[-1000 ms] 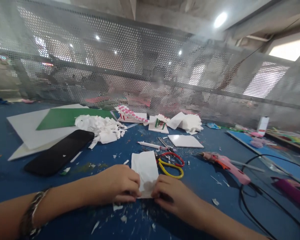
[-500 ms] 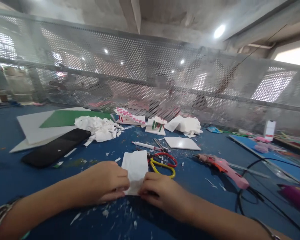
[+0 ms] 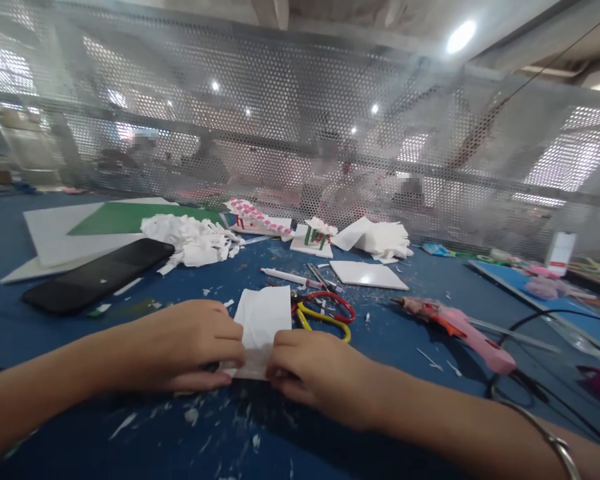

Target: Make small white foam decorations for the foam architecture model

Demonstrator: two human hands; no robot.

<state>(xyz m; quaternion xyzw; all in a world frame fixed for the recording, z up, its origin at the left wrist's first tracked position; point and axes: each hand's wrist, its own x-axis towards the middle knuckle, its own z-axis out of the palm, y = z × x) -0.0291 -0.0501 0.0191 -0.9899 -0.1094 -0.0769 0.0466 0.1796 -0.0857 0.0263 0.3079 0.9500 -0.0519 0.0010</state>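
A small white piece of paper [image 3: 263, 320] lies on the blue table between my hands. My left hand [image 3: 200, 347] is closed on its lower left edge, the fingers curled and pressed together. At the lower right edge, my right hand [image 3: 315, 370] pinches the same paper, its fingertips partly hidden behind the knuckles. Just beyond my right hand rest scissors [image 3: 330, 310] with one red and one yellow handle loop; the paper is close beside them. A white pen [image 3: 293, 277] lies behind the paper.
To the left are a black phone [image 3: 100, 273], a heap of white paper strips [image 3: 193, 240] and a green sheet [image 3: 115, 219]. A pink glue gun [image 3: 475, 337] with a black cable lies right. A white board [image 3: 369, 274] and decorated pieces [image 3: 313, 239] stand farther back, before a perforated metal screen [image 3: 280, 120].
The view has tilted down and shifted slightly. My left hand has moved a little left along the paper's lower edge; both hands still hold the paper.
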